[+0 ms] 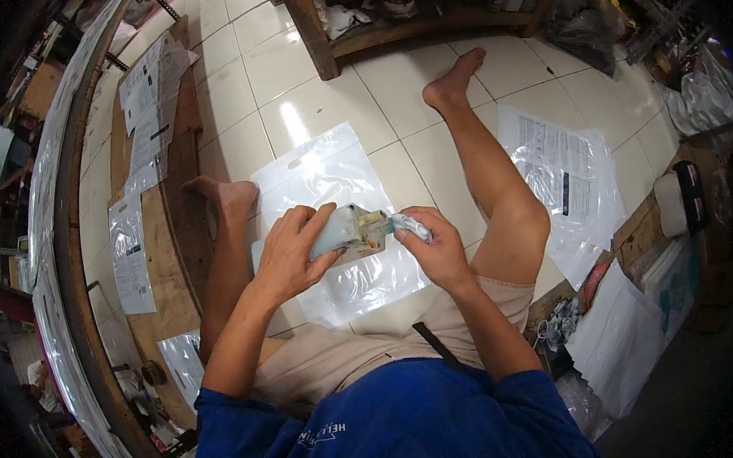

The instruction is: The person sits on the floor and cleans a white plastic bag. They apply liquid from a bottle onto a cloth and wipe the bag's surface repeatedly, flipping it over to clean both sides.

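My left hand (291, 252) is wrapped over a pale, translucent plastic container (333, 231) that lies on its side above the floor. Its right end is stained and smeared, with a short yellowish neck (371, 218). At that neck, my right hand (440, 254) pinches a small crumpled whitish cloth (412, 225), with a bit of green at its edge. Whether the cloth touches the neck or something else is too small to tell. Beneath both hands a clear-and-white plastic bag (321, 177) with a cut-out handle lies flat on the tiles.
My bare legs stretch out either side of the bag. Printed plastic bags (552, 167) lie on the floor at right, and others (146, 116) on a wooden board (158, 326) at left. A wooden bench (308, 31) stands ahead. White sheets (620, 331) are stacked at lower right.
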Available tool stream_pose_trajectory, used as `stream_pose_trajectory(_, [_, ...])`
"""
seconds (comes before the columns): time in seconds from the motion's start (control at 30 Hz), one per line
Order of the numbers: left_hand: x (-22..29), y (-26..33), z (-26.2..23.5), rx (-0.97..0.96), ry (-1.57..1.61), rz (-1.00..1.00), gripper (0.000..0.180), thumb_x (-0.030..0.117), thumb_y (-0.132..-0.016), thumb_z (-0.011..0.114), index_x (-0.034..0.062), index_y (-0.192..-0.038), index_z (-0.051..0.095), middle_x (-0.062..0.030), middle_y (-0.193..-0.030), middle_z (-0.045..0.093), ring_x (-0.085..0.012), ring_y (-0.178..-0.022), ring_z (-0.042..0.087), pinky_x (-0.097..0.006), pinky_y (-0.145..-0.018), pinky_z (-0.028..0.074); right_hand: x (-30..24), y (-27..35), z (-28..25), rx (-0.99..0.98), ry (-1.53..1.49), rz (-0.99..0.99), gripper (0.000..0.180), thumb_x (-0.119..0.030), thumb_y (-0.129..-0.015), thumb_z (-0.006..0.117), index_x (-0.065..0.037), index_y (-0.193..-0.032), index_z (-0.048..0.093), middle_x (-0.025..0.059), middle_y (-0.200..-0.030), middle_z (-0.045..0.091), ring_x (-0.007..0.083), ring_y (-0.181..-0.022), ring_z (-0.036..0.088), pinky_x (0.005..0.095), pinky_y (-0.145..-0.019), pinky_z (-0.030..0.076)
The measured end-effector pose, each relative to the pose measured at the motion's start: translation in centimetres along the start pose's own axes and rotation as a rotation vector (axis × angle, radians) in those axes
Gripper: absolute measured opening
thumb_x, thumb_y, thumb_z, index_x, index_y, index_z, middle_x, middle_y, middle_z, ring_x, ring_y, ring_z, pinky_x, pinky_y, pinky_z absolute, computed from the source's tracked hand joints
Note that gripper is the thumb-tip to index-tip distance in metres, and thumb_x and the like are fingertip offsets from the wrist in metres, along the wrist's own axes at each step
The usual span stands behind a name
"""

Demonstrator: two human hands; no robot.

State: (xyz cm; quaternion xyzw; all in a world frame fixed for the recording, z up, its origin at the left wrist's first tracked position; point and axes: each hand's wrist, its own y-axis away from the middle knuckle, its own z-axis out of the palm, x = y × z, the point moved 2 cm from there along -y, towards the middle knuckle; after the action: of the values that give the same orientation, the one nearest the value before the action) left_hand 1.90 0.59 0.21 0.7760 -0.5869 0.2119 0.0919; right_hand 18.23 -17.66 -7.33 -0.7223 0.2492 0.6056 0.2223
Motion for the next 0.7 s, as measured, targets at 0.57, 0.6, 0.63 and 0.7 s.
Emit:
stream_pose_trajectory(0.57, [6.0, -6.6, -4.8, -0.314, -0.629, 0.290, 0.051, 0.029, -0.072, 0.074, 0.0101, -0.118, 0.063, -0.0038, -0.095, 0.064, -0.0215, -0.092, 0.063, -0.036, -0.081, 0.048, 1.6, 1.3, 5.3, 0.012, -0.764, 0.360, 0.028, -0.007, -0.101, 0.043, 0.006, -0.125, 0.048, 0.0156, -0.117, 0.059, 0.0204, -0.101, 0.062, 0.0348, -0.092, 0.056])
stream_pose_trajectory(0.6, [6.1, -6.9, -4.9, -0.322, -0.629, 0.300, 0.051, 0.030, -0.072, 0.074, 0.0101, -0.118, 0.064, -0.0038, -0.095, 0.064, -0.0214, -0.092, 0.064, -0.036, -0.081, 0.049, 1.6, 1.3, 5.2, 0.022, -0.778, 0.359, 0.028, -0.007, -0.101, 0.043, 0.006, -0.126, 0.046, 0.0164, -0.117, 0.058, 0.0210, -0.101, 0.062, 0.0347, -0.092, 0.056])
stream_pose_trajectory(0.63, [6.2, -7.1, -5.0, -0.329, -0.644, 0.304, 0.051, 0.030, -0.072, 0.074, 0.0103, -0.118, 0.064, -0.0039, -0.096, 0.064, -0.0212, -0.092, 0.064, -0.036, -0.081, 0.049, 1.8, 1.3, 5.3, 0.040, -0.790, 0.355, 0.028, -0.007, -0.101, 0.043, 0.005, -0.126, 0.044, 0.0170, -0.117, 0.058, 0.0215, -0.101, 0.062, 0.0343, -0.091, 0.056])
stream_pose_trajectory(0.7, [6.3, -7.6, -5.0, -0.341, -0.673, 0.313, 0.050, 0.031, -0.073, 0.073, 0.0106, -0.117, 0.064, -0.0039, -0.096, 0.064, -0.0208, -0.092, 0.064, -0.036, -0.081, 0.049, 1.9, 1.3, 5.2, 0.056, -0.810, 0.362, 0.027, -0.007, -0.101, 0.044, 0.005, -0.126, 0.042, 0.0176, -0.116, 0.058, 0.0220, -0.101, 0.063, 0.0339, -0.089, 0.056])
